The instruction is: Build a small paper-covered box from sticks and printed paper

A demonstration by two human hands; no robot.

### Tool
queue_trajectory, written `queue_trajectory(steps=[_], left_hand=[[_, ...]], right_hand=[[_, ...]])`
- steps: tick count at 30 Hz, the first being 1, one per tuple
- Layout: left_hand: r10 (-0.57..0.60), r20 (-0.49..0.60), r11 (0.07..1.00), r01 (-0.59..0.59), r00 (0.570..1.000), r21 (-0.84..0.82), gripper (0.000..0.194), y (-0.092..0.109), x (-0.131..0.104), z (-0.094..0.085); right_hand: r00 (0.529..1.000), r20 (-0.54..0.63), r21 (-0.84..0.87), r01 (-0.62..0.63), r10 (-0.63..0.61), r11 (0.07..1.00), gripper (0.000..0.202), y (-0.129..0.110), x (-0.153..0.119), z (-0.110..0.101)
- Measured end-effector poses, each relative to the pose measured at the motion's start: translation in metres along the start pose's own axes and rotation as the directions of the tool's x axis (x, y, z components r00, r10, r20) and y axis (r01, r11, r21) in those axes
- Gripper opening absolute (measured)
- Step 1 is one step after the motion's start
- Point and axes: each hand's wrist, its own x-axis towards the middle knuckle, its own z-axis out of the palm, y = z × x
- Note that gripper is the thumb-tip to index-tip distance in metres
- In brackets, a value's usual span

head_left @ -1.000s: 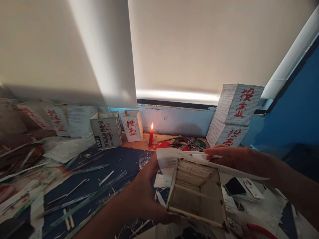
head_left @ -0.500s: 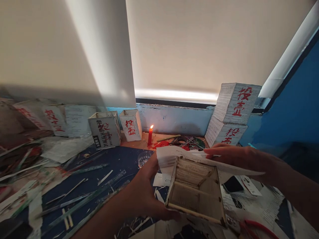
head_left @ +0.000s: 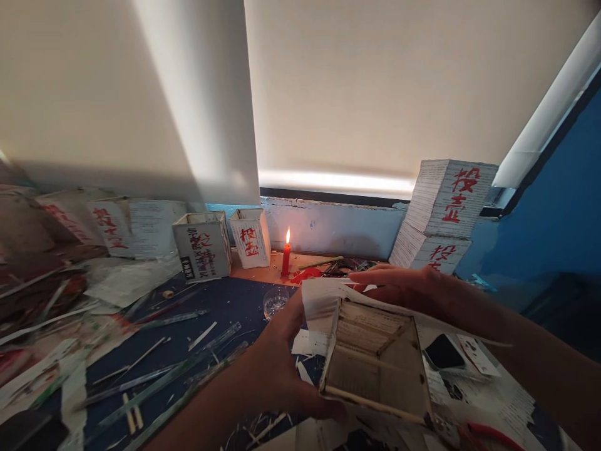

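Observation:
My left hand (head_left: 286,369) is wrapped round the left side of an open box frame (head_left: 375,351) with thin wooden edges and printed paper walls. Its open face is turned towards me, showing slim sticks inside. A white paper sheet (head_left: 322,304) lies along the far side of the box, its loose end reaching out to the right. Over that far side stretches my right hand (head_left: 413,285), its fingers closed on the sheet's upper edge. Part of the fingertips is hidden behind the paper.
A lit red candle (head_left: 286,260) stands behind, near a clear round dish (head_left: 275,304). Finished-looking paper boxes (head_left: 251,241) with red characters line the back; two more (head_left: 451,197) are stacked at right. Sticks, scraps and red-handled scissors (head_left: 493,435) litter the dark blue mat (head_left: 188,344).
My right hand has slid left along the paper's upper edge. My left hand keeps its hold on the box. The whole view has shifted slightly.

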Motion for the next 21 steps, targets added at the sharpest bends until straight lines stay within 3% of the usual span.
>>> queue_trajectory(steps=[6,12,17,19,21], left_hand=[[-0.001,-0.018,1.0,0.002,1.0,0.013,0.126,-0.004,-0.002,0.001],[-0.03,-0.035,1.0,0.029,0.999,-0.011,0.129,-0.008,-0.004,0.001],[-0.019,-0.031,1.0,0.018,0.999,-0.019,0.126,-0.006,-0.003,0.0],[-0.01,-0.031,0.999,0.009,0.999,-0.031,0.124,-0.005,-0.002,0.0],[-0.013,-0.03,0.999,0.012,0.999,-0.04,0.122,-0.005,-0.001,0.0]], right_hand=[[0.999,0.035,0.019,0.003,-0.004,1.0,0.062,0.001,0.005,-0.001],[1.0,-0.019,-0.101,0.004,-0.006,0.995,0.063,-0.003,0.004,0.006],[0.991,-0.069,-0.254,0.09,-0.111,0.963,0.06,-0.002,0.003,-0.005],[0.957,-0.172,-0.406,0.146,-0.232,0.902,0.053,-0.003,-0.001,-0.012],[0.856,-0.323,-0.597,0.147,-0.404,0.788,0.038,-0.006,-0.008,-0.021]])
